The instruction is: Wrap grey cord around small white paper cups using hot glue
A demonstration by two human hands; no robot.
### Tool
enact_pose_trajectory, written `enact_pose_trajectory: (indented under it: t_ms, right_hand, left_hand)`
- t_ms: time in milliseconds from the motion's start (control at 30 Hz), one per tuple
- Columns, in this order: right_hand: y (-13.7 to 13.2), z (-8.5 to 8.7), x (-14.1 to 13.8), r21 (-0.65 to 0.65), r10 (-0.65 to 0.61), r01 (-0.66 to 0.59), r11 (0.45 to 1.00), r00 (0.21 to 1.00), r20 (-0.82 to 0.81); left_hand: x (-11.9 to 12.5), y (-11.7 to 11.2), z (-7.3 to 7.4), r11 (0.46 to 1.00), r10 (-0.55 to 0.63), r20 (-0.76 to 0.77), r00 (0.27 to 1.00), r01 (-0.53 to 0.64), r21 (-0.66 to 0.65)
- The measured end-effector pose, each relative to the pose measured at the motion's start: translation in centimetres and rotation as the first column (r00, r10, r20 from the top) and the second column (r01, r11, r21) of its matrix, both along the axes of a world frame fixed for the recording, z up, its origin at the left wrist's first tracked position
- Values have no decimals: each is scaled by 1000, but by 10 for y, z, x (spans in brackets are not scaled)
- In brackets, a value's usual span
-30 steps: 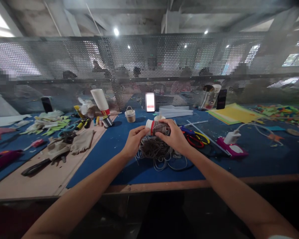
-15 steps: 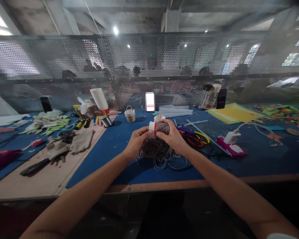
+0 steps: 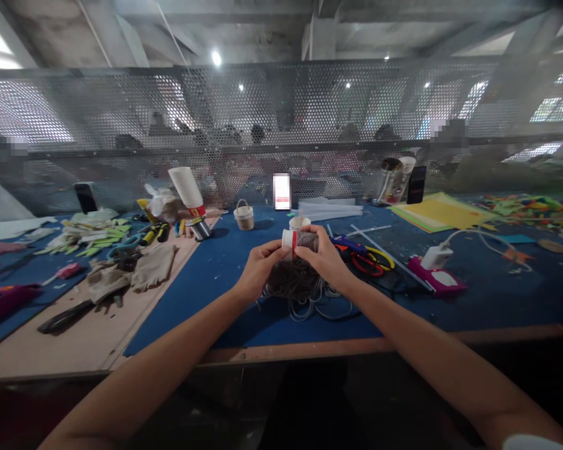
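Observation:
Both my hands hold a paper cup (image 3: 288,239) on its side above the table. Grey cord is wound round its right part, next to a red band; the left end is bare white. My left hand (image 3: 258,265) grips the white end with thumb and fingers. My right hand (image 3: 326,256) is closed round the cord-wrapped part, hiding some of it. Under the hands lies a loose heap of grey cord (image 3: 300,290). Just behind the held cup stands another white cup (image 3: 300,221), partly hidden.
A small cord-wrapped basket with a handle (image 3: 244,216) stands behind, left of centre. Stacked paper cups (image 3: 186,187) lean further left, near work gloves (image 3: 154,267). Scissors (image 3: 373,261) and a purple power strip (image 3: 436,277) lie on the right. Yellow sheets (image 3: 438,212) lie beyond.
Hands and cup stay in nearly the same place. The cup has turned or tilted very slightly between the fingers.

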State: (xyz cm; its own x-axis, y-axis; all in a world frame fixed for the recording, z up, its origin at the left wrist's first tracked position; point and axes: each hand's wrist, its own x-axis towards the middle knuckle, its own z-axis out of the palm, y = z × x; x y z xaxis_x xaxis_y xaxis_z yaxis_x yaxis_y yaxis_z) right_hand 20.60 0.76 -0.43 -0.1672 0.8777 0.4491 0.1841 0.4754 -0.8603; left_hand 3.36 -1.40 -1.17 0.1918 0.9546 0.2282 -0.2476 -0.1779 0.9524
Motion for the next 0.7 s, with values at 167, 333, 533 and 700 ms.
enact_pose_trajectory:
  t_ms: [167, 333, 533, 700]
  right_hand:
    - [1, 1, 0, -4, -28, 28, 1000, 1000, 5]
    - [4, 3, 7, 59, 83, -80, 995, 996, -43]
    - [6, 2, 8, 80, 83, -79, 994, 996, -45]
    - [5, 2, 6, 92, 56, -53, 994, 998, -38]
  left_hand:
    - [-1, 1, -1, 1000, -22, -7, 1000, 22, -22]
    - [-3, 2, 2, 1000, -6, 4, 1000, 6, -12]
    - [-3, 0, 7, 1000, -22, 28, 999, 22, -4]
    - [-2, 1, 6, 1000, -26, 26, 999, 26, 13]
